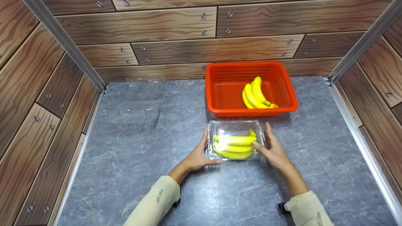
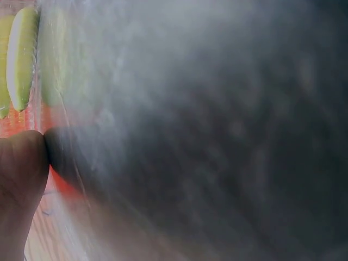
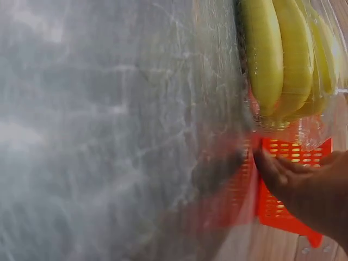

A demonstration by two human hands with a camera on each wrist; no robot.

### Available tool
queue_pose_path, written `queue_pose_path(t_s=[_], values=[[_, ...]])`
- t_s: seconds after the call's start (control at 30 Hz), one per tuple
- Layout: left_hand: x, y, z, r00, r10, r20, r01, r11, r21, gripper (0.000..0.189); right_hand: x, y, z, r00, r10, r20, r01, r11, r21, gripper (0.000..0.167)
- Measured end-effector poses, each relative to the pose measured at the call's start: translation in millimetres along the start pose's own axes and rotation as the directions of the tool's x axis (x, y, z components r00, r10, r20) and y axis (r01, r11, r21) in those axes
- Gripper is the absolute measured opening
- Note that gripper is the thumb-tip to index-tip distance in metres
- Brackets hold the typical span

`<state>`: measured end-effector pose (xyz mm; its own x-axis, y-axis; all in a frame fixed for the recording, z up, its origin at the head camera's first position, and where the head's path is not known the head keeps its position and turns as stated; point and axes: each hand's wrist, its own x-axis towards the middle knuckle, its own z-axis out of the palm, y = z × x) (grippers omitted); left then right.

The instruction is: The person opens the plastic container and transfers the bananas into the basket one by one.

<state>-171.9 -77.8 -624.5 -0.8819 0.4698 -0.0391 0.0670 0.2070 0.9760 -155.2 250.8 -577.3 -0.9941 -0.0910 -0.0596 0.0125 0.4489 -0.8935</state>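
A clear plastic clamshell box (image 1: pixel 232 125) sits on the tabletop, its lid over a bunch of yellow bananas (image 1: pixel 235 148). My left hand (image 1: pixel 197 157) lies along the box's left side, fingers straight, with the thumb at its front left corner. On the other side, my right hand (image 1: pixel 276 153) has its thumb over the lid's right edge and its fingers extended beside the box. In the right wrist view, fingertips (image 3: pixel 260 155) reach down to the table beyond the box. The left wrist view is mostly blurred tabletop, with bananas (image 2: pixel 22 60) at its edge.
Behind the box stands a red basket (image 1: pixel 216 111) holding another bunch of bananas (image 1: pixel 256 95). More clear plastic packaging (image 1: pixel 141 100) lies at the back left, its outline faint. Wood-patterned walls (image 1: pixel 172 28) with metal edging enclose the grey tabletop (image 1: pixel 125 166).
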Motion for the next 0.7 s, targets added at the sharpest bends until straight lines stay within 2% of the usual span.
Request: queue_pose_path(t_s=[0.1, 0.17, 0.23, 0.3, 0.43, 0.53, 0.63, 0.7], values=[[-0.8, 0.0, 0.2, 1.0, 0.002, -0.002, -0.002, 1.0, -0.005, 0.151, -0.6, -4.5, 2.1, 0.992, -0.106, -0.071, 0.095, 0.986, -0.141, 0.098], [-0.7, 0.0, 0.4, 1.0, -0.002, -0.003, 0.002, 1.0, -0.003, 0.15, -0.3, -8.9, 4.7, 0.978, -0.191, -0.087, 0.167, 0.96, -0.223, 0.098], [-0.5, -0.2, 0.8, 1.0, -0.005, -0.008, 0.005, 1.0, 0.004, 0.148, 0.4, -14.8, 8.2, 0.962, -0.268, -0.057, 0.24, 0.925, -0.295, 0.1], [0.1, -0.3, 1.4, 1.0, -0.005, -0.008, 0.005, 1.0, 0.007, 0.145, 1.0, -21.5, 11.7, 0.949, -0.314, 0.011, 0.296, 0.882, -0.366, 0.102], [0.8, -0.6, 2.7, 1.0, 0.001, -0.008, -0.001, 1.0, -0.005, 0.144, 4.1, -35.6, 16.3, 0.933, -0.313, 0.178, 0.36, 0.789, -0.499, 0.103], [0.9, -0.5, 2.7, 1.0, 0.005, -0.008, -0.006, 1.0, -0.018, 0.145, 10.1, -44.9, 18.9, 0.917, -0.296, 0.267, 0.398, 0.724, -0.563, 0.101], [0.8, -0.3, 2.3, 1.0, 0.01, -0.006, -0.01, 1.0, -0.02, 0.144, 17.2, -49.7, 21.3, 0.903, -0.295, 0.314, 0.429, 0.678, -0.597, 0.102], [0.4, 0.0, 2.2, 1.0, 0.009, -0.002, -0.009, 1.0, -0.017, 0.145, 20.3, -50.7, 21.9, 0.898, -0.286, 0.333, 0.436, 0.668, -0.603, 0.103]])
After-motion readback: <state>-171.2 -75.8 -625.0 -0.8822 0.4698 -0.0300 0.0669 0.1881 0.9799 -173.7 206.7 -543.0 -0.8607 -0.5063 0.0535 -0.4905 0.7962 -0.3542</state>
